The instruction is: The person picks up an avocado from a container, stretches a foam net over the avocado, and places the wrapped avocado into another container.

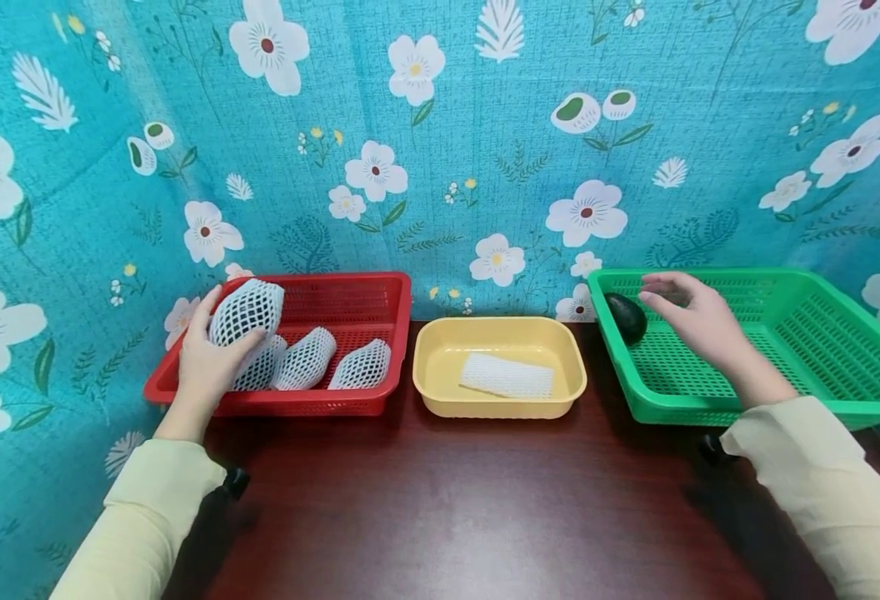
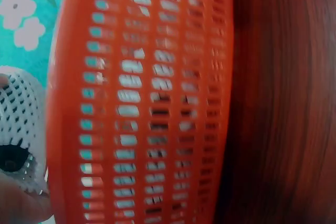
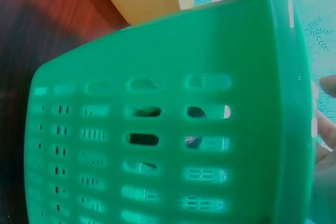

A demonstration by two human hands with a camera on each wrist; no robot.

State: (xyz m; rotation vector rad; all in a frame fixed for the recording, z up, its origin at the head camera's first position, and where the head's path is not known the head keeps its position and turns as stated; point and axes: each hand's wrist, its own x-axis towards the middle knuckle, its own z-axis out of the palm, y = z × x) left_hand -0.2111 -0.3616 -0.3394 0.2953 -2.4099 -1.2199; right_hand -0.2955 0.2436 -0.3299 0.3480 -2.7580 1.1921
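My left hand grips a dark fruit in a white foam net, lifted at the left side of the red basket. The left wrist view shows the netted fruit at its left edge, a dark patch of skin showing through an opening. Several more netted fruits lie in the red basket. Over the green basket, my right hand hovers with fingers loosely bent and nothing in them. A bare dark avocado rests against that basket's left wall, just left of the hand.
Between the baskets stands a yellow tray holding a flat, empty white foam net. All three containers stand on a dark brown table. A blue floral cloth hangs right behind them and along the left side.
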